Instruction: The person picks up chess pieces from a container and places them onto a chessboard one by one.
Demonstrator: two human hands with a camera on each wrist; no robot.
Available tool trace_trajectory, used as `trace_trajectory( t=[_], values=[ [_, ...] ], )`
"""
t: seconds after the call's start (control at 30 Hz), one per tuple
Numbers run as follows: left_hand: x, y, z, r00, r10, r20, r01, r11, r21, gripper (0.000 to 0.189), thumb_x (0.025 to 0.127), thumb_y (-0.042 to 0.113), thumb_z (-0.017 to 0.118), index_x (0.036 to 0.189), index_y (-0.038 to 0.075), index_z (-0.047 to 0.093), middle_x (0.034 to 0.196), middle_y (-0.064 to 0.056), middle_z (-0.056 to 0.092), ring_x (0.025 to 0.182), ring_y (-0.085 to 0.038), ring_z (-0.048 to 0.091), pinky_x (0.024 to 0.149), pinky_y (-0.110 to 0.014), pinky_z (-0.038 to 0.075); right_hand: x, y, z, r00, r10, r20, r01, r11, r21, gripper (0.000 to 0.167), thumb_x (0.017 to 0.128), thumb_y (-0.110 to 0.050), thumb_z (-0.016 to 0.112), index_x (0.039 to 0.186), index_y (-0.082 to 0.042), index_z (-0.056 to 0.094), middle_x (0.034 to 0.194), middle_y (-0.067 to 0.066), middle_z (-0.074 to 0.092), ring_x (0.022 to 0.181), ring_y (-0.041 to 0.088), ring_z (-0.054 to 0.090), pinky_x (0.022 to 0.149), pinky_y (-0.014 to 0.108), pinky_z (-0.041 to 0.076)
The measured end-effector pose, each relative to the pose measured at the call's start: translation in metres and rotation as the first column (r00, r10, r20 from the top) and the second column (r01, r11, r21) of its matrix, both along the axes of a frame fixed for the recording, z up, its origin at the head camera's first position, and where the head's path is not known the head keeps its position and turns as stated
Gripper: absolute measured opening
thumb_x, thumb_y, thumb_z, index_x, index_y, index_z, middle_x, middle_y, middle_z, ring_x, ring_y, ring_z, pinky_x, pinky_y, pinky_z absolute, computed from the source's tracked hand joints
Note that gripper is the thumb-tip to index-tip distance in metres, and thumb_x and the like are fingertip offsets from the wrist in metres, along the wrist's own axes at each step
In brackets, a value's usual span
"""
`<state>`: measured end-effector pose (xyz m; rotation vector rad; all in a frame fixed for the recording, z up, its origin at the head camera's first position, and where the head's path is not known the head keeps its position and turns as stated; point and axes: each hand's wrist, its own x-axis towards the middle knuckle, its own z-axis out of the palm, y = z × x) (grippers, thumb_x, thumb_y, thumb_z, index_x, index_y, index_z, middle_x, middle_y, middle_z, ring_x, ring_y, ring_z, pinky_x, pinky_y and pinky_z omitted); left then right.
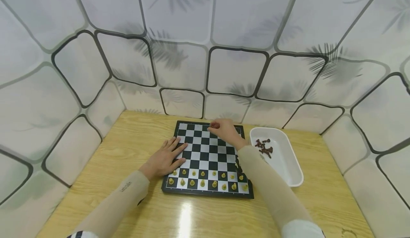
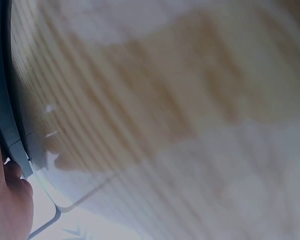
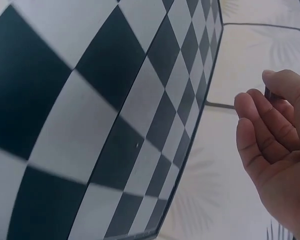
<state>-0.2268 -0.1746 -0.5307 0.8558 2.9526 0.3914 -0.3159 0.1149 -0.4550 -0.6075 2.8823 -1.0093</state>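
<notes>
A black-and-white chessboard [image 1: 204, 156] lies on the table. Yellow chess pieces [image 1: 202, 183] stand in two rows along its near side. My left hand [image 1: 168, 158] rests on the board's left edge, fingers spread; only part of this hand [image 2: 10, 200] shows in the left wrist view. Over the far rows, my right hand [image 1: 225, 131] pinches a small dark red chess piece between thumb and forefinger. In the right wrist view a dark bit of that chess piece [image 3: 268, 93] peeks out, the rest hidden by the fingers.
A white plastic tray [image 1: 296, 163] stands right of the board, with several dark red chess pieces [image 1: 265, 147] lying in it. The wooden table [image 1: 144, 127] is bounded by a patterned wall [image 1: 182, 63] at the back and sides. My right forearm passes over the board's right edge.
</notes>
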Motion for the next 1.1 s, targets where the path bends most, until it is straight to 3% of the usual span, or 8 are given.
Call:
trace_trajectory(
  t=[0.4,0.67,0.8,1.1],
  values=[
    [0.001,-0.001,-0.001,1.0,0.01,0.017,-0.009,1.0,-0.022,0.069,0.11,0.057,0.04,0.168,0.021,0.032,0.175,-0.02,0.02,0.163,-0.042,0.016,0.132,-0.06,0.017,-0.025,-0.033,-0.019,0.999,0.034,0.021,-0.034,0.999,0.012,0.03,0.102,-0.024,0.072,0.122,-0.003,0.076,0.113,0.011,0.079,0.101,0.026,0.074,0.086,0.041,0.062],
    [0.0,0.0,0.001,1.0,0.002,-0.001,-0.002,1.0,-0.03,0.069,0.11,0.057,0.04,0.168,0.021,0.03,0.175,-0.02,0.018,0.163,-0.042,0.015,0.132,-0.059,0.017,-0.04,-0.052,-0.016,1.0,0.011,0.014,-0.011,0.999,0.037,0.025,0.101,-0.024,0.073,0.115,-0.004,0.078,0.109,0.012,0.078,0.098,0.027,0.073,0.083,0.041,0.061],
    [0.0,-0.002,0.001,1.0,0.006,-0.013,-0.006,0.999,-0.031,0.069,0.11,0.057,0.04,0.168,0.021,0.031,0.175,-0.02,0.018,0.163,-0.043,0.015,0.132,-0.059,0.018,-0.047,-0.064,-0.022,0.999,0.002,0.033,-0.003,1.0,0.019,0.027,0.101,-0.026,0.073,0.116,-0.004,0.077,0.111,0.012,0.077,0.1,0.027,0.072,0.085,0.041,0.061],
    [-0.001,-0.001,0.0,1.0,-0.002,-0.012,0.001,0.999,-0.041,0.069,0.11,0.059,0.038,0.168,0.022,0.03,0.175,-0.02,0.019,0.164,-0.041,0.016,0.133,-0.057,0.018,-0.048,-0.083,-0.039,1.0,-0.017,0.022,0.016,0.999,0.049,0.025,0.101,-0.027,0.073,0.114,-0.006,0.079,0.109,0.01,0.078,0.097,0.025,0.072,0.088,0.041,0.06]
  ],
)
